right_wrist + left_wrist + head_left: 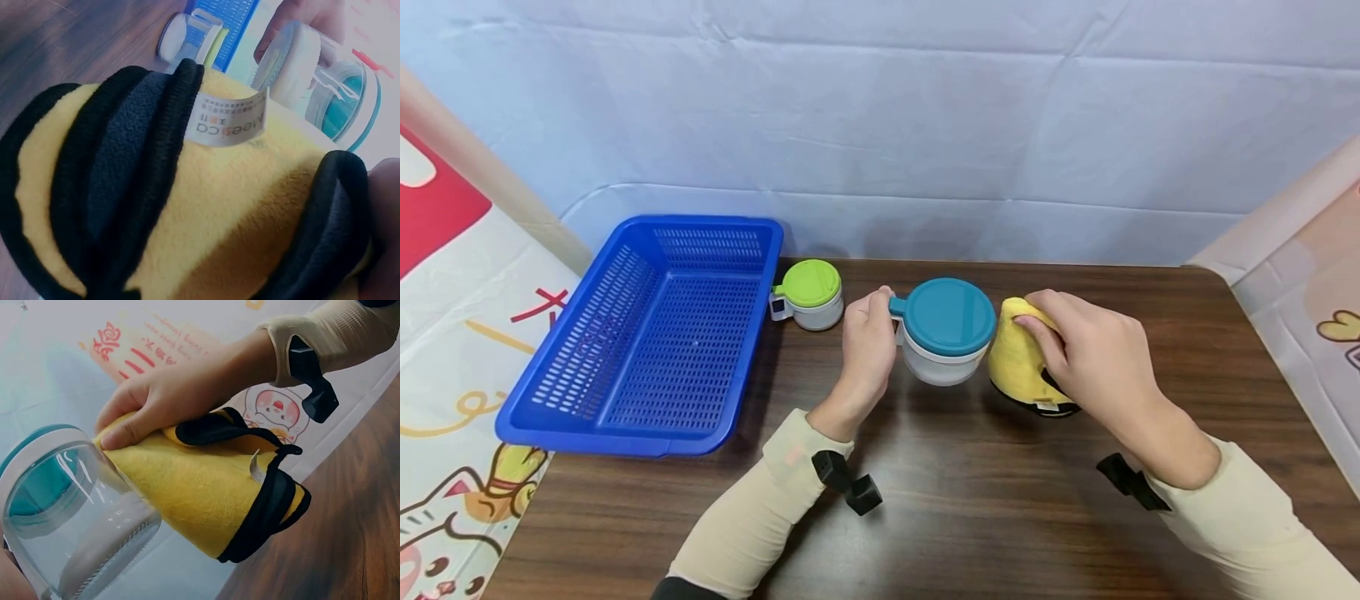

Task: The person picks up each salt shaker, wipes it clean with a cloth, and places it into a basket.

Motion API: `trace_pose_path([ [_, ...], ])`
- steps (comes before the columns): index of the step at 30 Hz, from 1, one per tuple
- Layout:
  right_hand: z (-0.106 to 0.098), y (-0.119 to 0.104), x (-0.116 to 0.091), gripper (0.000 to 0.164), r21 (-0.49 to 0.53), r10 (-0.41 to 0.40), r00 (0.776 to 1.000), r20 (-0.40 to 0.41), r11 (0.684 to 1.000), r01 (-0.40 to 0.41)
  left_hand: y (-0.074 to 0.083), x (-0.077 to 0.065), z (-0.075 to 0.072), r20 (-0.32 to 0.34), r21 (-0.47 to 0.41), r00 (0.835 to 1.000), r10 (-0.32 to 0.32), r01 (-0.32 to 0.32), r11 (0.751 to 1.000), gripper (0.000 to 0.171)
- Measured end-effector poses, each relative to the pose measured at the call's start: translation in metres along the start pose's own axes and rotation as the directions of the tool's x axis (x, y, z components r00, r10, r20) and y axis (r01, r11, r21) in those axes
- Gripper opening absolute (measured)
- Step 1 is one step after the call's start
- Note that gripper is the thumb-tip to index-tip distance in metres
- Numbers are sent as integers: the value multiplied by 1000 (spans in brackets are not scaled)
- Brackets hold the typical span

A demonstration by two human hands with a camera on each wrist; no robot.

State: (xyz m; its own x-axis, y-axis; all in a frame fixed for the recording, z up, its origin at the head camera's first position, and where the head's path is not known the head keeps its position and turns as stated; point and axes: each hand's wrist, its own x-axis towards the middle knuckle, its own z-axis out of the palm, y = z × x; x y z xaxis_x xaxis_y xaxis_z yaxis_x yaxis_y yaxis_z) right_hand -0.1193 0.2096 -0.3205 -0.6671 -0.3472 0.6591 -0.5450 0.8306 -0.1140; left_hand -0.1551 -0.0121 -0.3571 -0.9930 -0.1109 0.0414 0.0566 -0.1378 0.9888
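My left hand (869, 348) grips the handle of a clear seasoning jar (942, 367) with a teal lid (950, 317). The jar's lower part looks white; whether that is its base or its contents I cannot tell. Just right of it, my right hand (1093, 350) pinches the top of a yellow cloth (1017, 358) with black edging. The cloth hangs folded in a cone shape, close against the jar's side. In the right wrist view the cloth (237, 187) fills most of the picture, and a white label (228, 119) shows on it.
A smaller jar (822, 315) with a green lid stands at the back of the wooden table (940, 483), left of my left hand. Farther left sits a blue perforated basket (700, 292). A pale cloth backdrop (880, 125) rises behind the table.
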Motion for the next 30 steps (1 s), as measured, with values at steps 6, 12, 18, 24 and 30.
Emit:
trace_pose_path([
  [6,-1,-3,-1,38,20,-66,997,-27,998,67,-1,1,0,3,-7,1000,14,-14,1000,45],
  [12,-4,-9,2,40,12,-102,995,-20,995,103,0,0,0,13,1,1000,7,-7,1000,46],
  [18,-4,-9,3,40,1,-100,995,-15,995,100,0,0,0,33,10,999,18,-18,1000,47],
  [24,-2,-8,3,39,20,-86,996,-35,996,86,0,-1,1,45,33,999,23,-25,999,46],
  [30,-1,-6,5,36,12,-80,997,-10,997,80,0,-2,1,45,51,999,29,-31,998,47],
])
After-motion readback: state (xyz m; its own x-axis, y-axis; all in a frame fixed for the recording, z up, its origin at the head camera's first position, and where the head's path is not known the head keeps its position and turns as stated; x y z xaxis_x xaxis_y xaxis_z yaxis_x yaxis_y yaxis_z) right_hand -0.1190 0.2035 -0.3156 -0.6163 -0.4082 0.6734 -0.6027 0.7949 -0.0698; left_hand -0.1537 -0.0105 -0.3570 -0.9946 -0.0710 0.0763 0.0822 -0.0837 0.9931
